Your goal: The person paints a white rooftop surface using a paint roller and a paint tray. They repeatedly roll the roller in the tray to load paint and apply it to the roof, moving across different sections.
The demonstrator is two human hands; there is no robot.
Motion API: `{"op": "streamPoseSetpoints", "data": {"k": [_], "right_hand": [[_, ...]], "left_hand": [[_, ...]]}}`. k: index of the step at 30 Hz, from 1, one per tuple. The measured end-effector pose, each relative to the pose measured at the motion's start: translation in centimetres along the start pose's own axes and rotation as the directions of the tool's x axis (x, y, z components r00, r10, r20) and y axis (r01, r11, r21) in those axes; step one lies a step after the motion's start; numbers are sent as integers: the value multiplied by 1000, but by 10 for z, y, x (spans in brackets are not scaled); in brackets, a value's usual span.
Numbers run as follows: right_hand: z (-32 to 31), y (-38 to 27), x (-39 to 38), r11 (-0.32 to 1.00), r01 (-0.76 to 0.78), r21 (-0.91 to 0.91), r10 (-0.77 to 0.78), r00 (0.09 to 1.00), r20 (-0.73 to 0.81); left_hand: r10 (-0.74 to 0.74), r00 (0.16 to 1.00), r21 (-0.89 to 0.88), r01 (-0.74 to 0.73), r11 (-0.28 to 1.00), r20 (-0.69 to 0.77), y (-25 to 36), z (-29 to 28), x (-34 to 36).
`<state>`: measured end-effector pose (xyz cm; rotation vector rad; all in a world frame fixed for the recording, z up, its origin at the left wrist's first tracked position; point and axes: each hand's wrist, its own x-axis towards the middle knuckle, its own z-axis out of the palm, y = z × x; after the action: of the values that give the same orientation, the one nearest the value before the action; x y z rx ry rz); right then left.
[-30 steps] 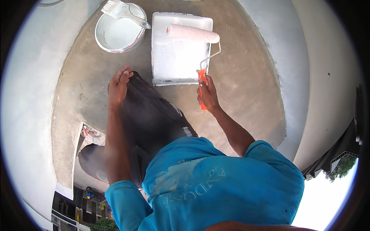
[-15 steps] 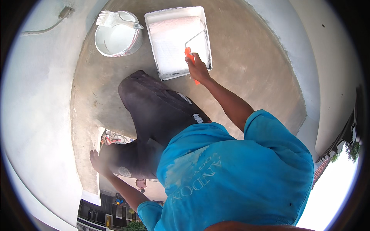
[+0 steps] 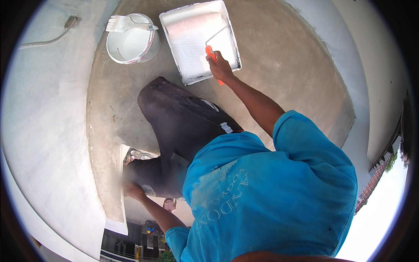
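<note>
My right hand [image 3: 221,68] is closed around the orange handle of a paint roller [image 3: 194,25]. The pale, paint-soaked sleeve lies across the far part of a white paint tray [image 3: 185,73], and white paint coats the tray's inside. To the left of the tray stands a bucket [image 3: 152,49] with white paint in it. A wide paintbrush [image 3: 129,24] with white bristles rests across the bucket's rim. At lower left, my left hand [image 3: 133,191] is by my bent knee; its fingers are smeared by motion and I cannot make out whether it touches anything.
A pale wall [image 3: 43,109] with a cable [image 3: 52,41] rises along the left, and another wall [image 3: 379,83] curves along the right. The concrete floor [image 3: 283,56] lies between them. A ledge edge [image 3: 122,209] drops away beside my left hand, with a lower area beyond.
My left hand has shifted along my knee, and its fingers have blurred. The whole view has moved slightly. The roller stays at much the same place in the tray, still in my right hand.
</note>
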<state>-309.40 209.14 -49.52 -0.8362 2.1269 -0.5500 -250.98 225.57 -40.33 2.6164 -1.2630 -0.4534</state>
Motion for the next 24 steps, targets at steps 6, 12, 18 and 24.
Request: {"op": "streamPoseSetpoints", "data": {"k": [6, 12, 18, 24], "right_hand": [[7, 12, -11, 1000, -24, 1, 24, 1000, 3], [19, 43, -46, 995, -104, -2, 104, 993, 62], [13, 65, -101, 985, -131, -110, 144, 983, 117], [26, 67, -87, 982, -123, -142, 132, 990, 58]], "left_hand": [[18, 1000, -5, -18, 1000, -5, 5, 4, -2], [31, 999, 16, -31, 999, -7, 7, 7, -2], [4, 1000, 89, -4, 996, -5, -12, 13, 3], [61, 998, 62, -61, 996, -2, 1, 10, -1]]}}
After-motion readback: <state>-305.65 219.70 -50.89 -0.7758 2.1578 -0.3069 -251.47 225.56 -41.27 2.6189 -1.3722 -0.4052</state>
